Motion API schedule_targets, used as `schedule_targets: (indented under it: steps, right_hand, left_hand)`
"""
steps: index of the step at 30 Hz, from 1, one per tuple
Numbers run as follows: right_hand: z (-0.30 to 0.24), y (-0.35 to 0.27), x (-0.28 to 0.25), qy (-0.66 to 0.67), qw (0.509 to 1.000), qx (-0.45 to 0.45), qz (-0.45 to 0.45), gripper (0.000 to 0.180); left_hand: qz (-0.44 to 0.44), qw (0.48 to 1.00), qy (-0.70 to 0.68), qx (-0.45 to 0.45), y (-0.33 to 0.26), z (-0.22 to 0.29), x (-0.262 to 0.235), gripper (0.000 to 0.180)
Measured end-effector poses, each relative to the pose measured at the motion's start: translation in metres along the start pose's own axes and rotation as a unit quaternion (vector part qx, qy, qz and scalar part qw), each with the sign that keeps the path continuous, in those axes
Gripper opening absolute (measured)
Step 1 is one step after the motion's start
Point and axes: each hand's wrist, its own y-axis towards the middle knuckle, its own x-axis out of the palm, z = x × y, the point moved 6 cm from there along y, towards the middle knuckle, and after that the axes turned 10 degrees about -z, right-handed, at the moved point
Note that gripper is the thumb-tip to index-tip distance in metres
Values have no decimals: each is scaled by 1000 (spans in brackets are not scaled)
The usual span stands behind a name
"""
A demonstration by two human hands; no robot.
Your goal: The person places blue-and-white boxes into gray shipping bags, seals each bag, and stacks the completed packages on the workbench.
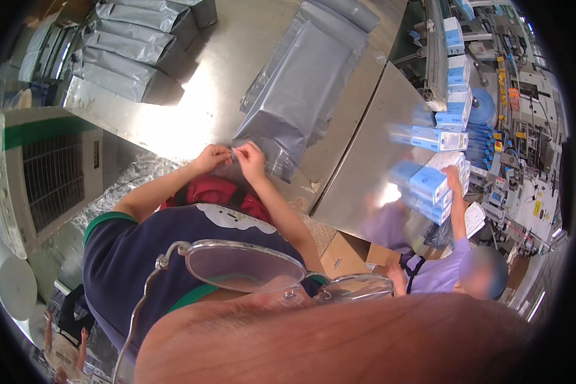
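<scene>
My left hand [214,157] and my right hand [250,160] meet in front of me at the table's near edge, fingertips pinched close together. A small bit of something shows between them, too small to name. Just beyond my fingers lies a long grey plastic bag [304,83], its near left corner right at my right fingertips. It looks filled into a box shape and rests on flatter grey plastic film. Whether my fingers grip the bag's edge cannot be made out.
Several filled grey bags [118,73] stand at the far left of the metal table [198,121]. On the right, a co-worker in a purple top [445,265] handles blue-and-white boxes [429,182] beside a machine line [525,147]. A cardboard box [344,256] sits below the table, and a grilled unit [51,176] stands left.
</scene>
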Motion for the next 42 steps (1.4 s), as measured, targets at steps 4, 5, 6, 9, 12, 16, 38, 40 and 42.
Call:
schedule_targets:
  steps: [4,5,6,9,12,16,38,40,42]
  right_hand:
    - [63,-172,-72,-221,966,95,-99,8]
    - [56,-209,-81,-406,897,22,-172,16]
    - [50,-250,-92,-535,815,-69,-211,25]
    - [58,-180,-108,-510,787,146,-314,50]
    - [6,-60,-117,-547,811,-98,-184,44]
    - [3,-28,-139,-358,912,-171,-103,16]
    - [96,-65,-514,-636,691,329,103,35]
    - [76,-67,-548,-673,568,474,3,39]
    - [110,-101,-578,-760,594,263,15,41]
  left_hand:
    - [0,979,202,-13,-12,-15,-20,16]
    - [64,887,456,29,-14,10,-22,26]
    - [65,819,565,76,-11,43,-14,35]
    - [-17,623,760,185,4,82,-1,53]
    - [-130,541,765,322,24,85,15,33]
    - [-4,782,518,348,42,95,-21,11]
    - [41,908,417,-4,27,175,-52,95]
    - [111,790,601,-40,-28,155,-72,101]
    - [175,672,712,-105,-59,143,-90,100]
